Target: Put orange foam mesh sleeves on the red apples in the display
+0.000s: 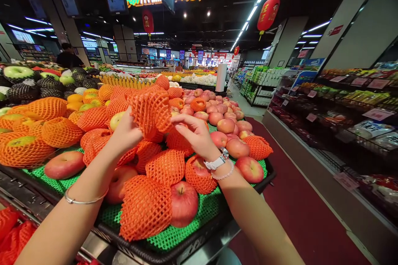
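My left hand (126, 132) grips an orange foam net sleeve (151, 109) that I hold up above a fruit display. My right hand (194, 134), with a white watch and a bead bracelet on the wrist, pinches the sleeve's lower right edge. Whether an apple is inside the sleeve is hidden. Below my hands lie red apples (184, 203), some bare and some wrapped in orange net sleeves (144, 207), on a green mesh mat (174, 236) in a black tray (155, 252).
More netted fruit (46, 109) and bare apples (225, 126) fill the stand to the left and behind. A red-floored aisle (295, 198) runs along the right, flanked by shelves of packaged goods (351, 116). A person (68, 56) stands far back left.
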`<control>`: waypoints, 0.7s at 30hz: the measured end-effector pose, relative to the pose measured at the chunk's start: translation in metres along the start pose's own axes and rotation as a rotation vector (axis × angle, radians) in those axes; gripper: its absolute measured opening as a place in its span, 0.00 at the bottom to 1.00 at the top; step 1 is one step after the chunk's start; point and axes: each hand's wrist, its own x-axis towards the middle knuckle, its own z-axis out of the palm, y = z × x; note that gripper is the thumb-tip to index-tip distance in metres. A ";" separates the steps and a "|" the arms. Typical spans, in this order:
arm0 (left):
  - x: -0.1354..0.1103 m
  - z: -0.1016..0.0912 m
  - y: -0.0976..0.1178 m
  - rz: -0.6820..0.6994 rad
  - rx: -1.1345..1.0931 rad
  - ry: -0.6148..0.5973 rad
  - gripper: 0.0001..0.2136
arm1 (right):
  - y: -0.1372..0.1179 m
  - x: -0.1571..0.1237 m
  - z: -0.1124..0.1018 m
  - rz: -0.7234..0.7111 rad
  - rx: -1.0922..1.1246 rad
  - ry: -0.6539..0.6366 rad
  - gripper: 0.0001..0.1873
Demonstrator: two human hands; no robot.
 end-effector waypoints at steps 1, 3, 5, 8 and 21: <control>0.001 -0.001 0.001 0.004 0.018 0.014 0.18 | 0.000 -0.001 0.002 -0.002 0.012 -0.047 0.08; 0.003 -0.003 0.004 0.016 0.066 0.027 0.19 | 0.001 -0.001 0.004 -0.006 0.038 -0.097 0.08; 0.006 -0.002 0.008 0.023 0.114 0.011 0.20 | 0.002 0.000 0.004 -0.005 0.061 -0.079 0.08; 0.010 -0.002 0.009 -0.009 0.150 0.022 0.23 | 0.001 0.002 -0.001 -0.002 0.033 -0.003 0.09; 0.013 -0.009 -0.016 -0.130 0.035 0.173 0.25 | 0.022 -0.015 -0.134 0.472 -0.908 0.251 0.12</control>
